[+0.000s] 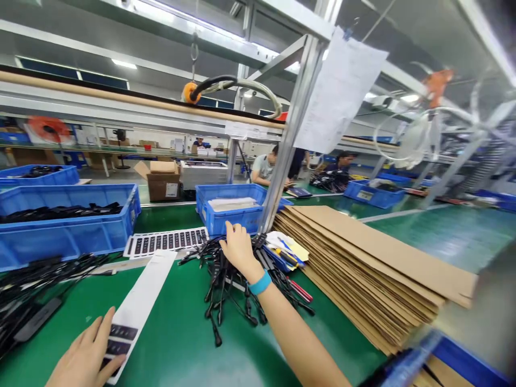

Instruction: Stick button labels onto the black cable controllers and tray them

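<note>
My right hand (pixel 237 250), with a teal wristband, reaches forward onto a heap of thin black cables (pixel 226 282) on the green bench; its fingers curl down into the heap. My left hand (pixel 86 357) lies flat at the lower left, fingers spread on a long white label sheet (pixel 139 303) carrying dark stickers. A second sheet of black labels (pixel 167 242) lies behind the heap.
Blue bins (pixel 66 228) with black parts stand at the left, another blue bin (pixel 231 215) behind the heap beside a metal post (pixel 284 145). A tall stack of flat cardboard (pixel 374 269) fills the right. More black cables (pixel 28 290) lie far left. Other people work at distant benches.
</note>
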Motion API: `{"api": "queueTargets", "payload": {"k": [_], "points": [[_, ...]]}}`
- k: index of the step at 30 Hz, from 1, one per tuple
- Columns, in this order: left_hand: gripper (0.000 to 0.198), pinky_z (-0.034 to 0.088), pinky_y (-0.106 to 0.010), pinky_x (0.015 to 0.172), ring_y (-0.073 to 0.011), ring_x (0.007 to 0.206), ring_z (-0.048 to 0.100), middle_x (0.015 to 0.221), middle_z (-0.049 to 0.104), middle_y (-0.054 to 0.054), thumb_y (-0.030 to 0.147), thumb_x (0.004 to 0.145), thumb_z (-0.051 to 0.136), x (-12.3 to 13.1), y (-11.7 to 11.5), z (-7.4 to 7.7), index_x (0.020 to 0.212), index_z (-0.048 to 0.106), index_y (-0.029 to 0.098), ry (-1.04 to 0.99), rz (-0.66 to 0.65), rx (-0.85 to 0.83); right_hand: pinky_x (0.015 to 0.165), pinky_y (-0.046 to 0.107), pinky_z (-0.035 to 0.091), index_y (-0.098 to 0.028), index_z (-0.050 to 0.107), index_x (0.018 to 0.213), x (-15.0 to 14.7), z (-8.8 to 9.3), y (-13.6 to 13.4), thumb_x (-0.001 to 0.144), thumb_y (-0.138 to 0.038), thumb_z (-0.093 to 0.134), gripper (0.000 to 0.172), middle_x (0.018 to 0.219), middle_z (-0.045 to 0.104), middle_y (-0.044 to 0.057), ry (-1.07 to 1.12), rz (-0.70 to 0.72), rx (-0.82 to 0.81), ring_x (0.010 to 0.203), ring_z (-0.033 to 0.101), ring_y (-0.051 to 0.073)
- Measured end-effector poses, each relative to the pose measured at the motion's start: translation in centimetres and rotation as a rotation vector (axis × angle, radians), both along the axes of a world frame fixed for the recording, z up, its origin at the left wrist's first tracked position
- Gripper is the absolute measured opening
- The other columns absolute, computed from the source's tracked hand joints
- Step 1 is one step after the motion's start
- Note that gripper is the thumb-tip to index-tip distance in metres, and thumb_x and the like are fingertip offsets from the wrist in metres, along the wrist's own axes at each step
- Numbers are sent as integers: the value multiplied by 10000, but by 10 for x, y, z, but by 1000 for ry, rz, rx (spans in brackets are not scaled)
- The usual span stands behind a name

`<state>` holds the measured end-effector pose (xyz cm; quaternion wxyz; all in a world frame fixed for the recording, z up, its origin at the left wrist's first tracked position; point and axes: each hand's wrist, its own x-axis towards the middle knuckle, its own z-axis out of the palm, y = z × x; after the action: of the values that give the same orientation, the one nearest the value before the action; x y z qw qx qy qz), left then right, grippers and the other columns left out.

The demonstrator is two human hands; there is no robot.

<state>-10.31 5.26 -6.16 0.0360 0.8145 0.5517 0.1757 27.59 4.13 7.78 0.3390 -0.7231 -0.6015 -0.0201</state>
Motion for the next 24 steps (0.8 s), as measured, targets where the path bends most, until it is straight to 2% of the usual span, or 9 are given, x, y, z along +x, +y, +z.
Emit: {"api": "queueTargets", "payload": {"k": [3,5,7,9,12,15,20,24], "points": [[741,444,-476,1005,-380,1251,529,1405,516,-232,384,776,487,1,-26,23,1425,399,38,63,60,-131,959,441,445,-134,610,1200,-39,-30,6,854,-178,596,349,1126,637,160,-5,295,-74,1072,586,285],[735,413,-460,1042,-360,1297,490,1425,499,-221,341,778,525,4,-43,34,1433,372,45,-11,105,-213,934,384,472,-158,671,1079,-74,-53,13,835,-175,625,249,1058,681,112,8,510,-122,1017,624,246],[730,349,-450,1102,-328,1367,415,1473,449,-201,275,780,540,3,-54,38,1453,339,76,-184,128,-262,943,373,476,-156,687,1046,-110,-74,17,825,-164,633,228,1067,700,108,25,679,-154,1032,636,241],[746,309,-423,1133,-307,1388,389,1487,435,-184,214,749,583,0,-62,36,1450,353,108,-300,129,-295,978,376,464,-144,677,1095,-146,-90,17,819,-159,634,280,1134,692,124,40,795,-167,1086,626,246],[829,330,-387,1119,-275,1340,450,1431,507,-135,137,679,652,-6,-67,30,1454,359,178,-372,146,-278,1028,402,434,-141,631,1205,-188,-106,10,800,-171,650,407,1247,648,142,45,885,-163,1179,581,266],[914,361,-403,1087,-285,1250,510,1322,574,-118,104,598,735,-8,-66,26,1439,391,200,-439,136,-245,1031,445,422,-156,617,1234,-210,-114,3,794,-172,635,441,1256,641,141,30,920,-149,1195,565,290],[1031,339,-496,1075,-308,1168,515,1210,580,-89,211,512,863,-8,-63,20,1436,406,255,-532,95,-215,947,420,462,-161,639,1177,-214,-120,2,787,-146,582,395,1120,689,122,31,982,-128,1083,616,276],[1091,359,-457,1062,-277,1141,515,1217,537,-95,356,513,890,-5,-69,20,1462,367,229,-601,17,-199,888,414,476,-175,644,1127,-209,-122,5,794,-162,560,343,1036,698,112,89,1023,-111,995,635,269]]}}
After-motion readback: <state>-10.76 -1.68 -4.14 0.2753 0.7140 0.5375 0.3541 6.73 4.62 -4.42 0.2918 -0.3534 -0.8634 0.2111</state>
